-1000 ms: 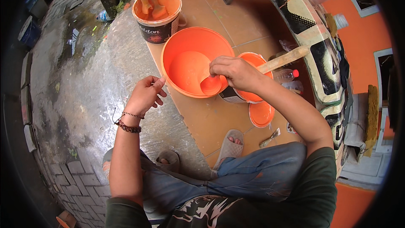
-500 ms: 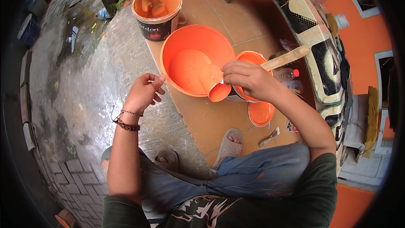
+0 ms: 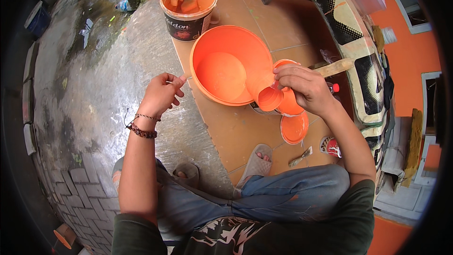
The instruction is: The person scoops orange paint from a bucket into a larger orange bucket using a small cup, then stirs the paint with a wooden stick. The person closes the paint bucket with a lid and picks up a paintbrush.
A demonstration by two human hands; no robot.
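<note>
My right hand (image 3: pixel 304 85) grips a paint-coated orange cup (image 3: pixel 270 99) by its side. The cup is tilted at the right rim of a wide orange basin (image 3: pixel 203 49), its mouth toward me. Smooth orange paint (image 3: pixel 220 76) covers the basin's bottom. Partly hidden behind the cup and hand is a bucket of orange paint (image 3: pixel 291 106). To the left of the basin, my left hand (image 3: pixel 163 93) hovers with nothing in it, its fingers loosely bent and apart.
A dark-labelled paint bucket (image 3: pixel 188 26) with brushes in it stands beyond the basin. Near the right bucket lie an orange-coated lid (image 3: pixel 294 130) and a paintbrush (image 3: pixel 300 157). A patterned bench-like piece (image 3: pixel 347 28) and a wooden stick (image 3: pixel 335 68) are at right.
My right hand has moved the cup rightward, from over the basin's lower right side toward the right paint bucket. My left hand stays nearly where it was; the view has shifted slightly.
</note>
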